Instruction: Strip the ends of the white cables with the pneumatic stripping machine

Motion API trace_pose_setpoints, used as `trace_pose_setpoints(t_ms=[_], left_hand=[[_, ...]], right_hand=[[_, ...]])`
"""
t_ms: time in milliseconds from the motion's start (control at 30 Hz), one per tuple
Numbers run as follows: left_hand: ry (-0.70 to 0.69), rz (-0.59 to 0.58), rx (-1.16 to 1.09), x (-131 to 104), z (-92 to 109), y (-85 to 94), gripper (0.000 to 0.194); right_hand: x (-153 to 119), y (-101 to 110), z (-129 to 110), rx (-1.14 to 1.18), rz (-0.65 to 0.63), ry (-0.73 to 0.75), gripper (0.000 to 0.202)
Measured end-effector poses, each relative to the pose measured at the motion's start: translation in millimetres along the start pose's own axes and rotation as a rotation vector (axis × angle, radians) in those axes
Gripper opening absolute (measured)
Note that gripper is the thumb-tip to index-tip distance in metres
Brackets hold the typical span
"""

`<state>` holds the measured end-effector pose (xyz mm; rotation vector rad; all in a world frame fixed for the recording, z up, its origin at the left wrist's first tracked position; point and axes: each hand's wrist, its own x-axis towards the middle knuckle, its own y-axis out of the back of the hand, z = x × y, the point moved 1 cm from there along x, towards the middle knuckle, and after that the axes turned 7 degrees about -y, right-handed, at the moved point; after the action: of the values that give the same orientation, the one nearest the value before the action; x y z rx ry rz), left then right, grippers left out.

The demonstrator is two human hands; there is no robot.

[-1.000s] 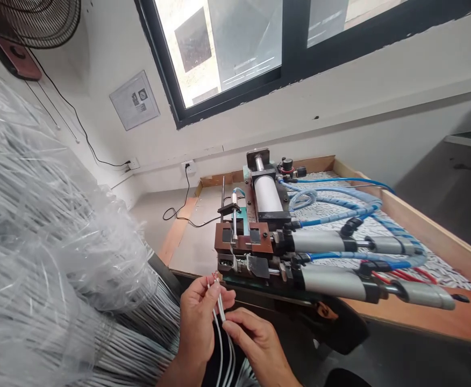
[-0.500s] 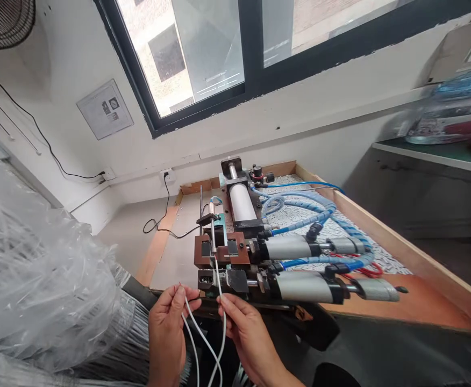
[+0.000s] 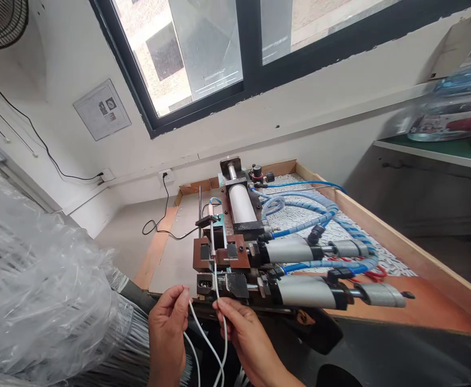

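Between the thumb and fingers of my left hand, closed in a pinch, is a white cable; a tiny reddish tip shows at the fingertips. My right hand pinches a second stretch of white cable just in front of the machine. From there it runs up between the brown clamp jaws of a pneumatic machine, its upper end close under a thin metal rod. Below my hands the white strands cross and hang down out of view. Whether they belong to one cable I cannot tell.
Bundles of grey-white cable under clear plastic wrap stand at the left. Blue air hoses curl behind the silver cylinders. A wooden rim edges the bench. At right a shelf carries a plastic-wrapped item.
My left fingers have drawn closer together, and that hand has shifted slightly right. The right hand stays on its cable, a touch lower. The cable stays between the jaws.
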<state>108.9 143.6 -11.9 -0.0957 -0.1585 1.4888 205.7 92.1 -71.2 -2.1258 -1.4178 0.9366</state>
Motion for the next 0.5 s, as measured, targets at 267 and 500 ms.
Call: trace_pose_setpoints(t_ms=[267, 500], left_hand=[[-0.031, -0.086, 0.035, 0, -1, -5.0, 0.019], [-0.104, -0.010, 0.047, 4, 5, -6.2, 0.027]], right_hand=[[-20, 5, 5, -0.537, -0.158, 0.227, 0.025], [-15, 3, 0, -0.168, 0.134, 0.101, 0.027]])
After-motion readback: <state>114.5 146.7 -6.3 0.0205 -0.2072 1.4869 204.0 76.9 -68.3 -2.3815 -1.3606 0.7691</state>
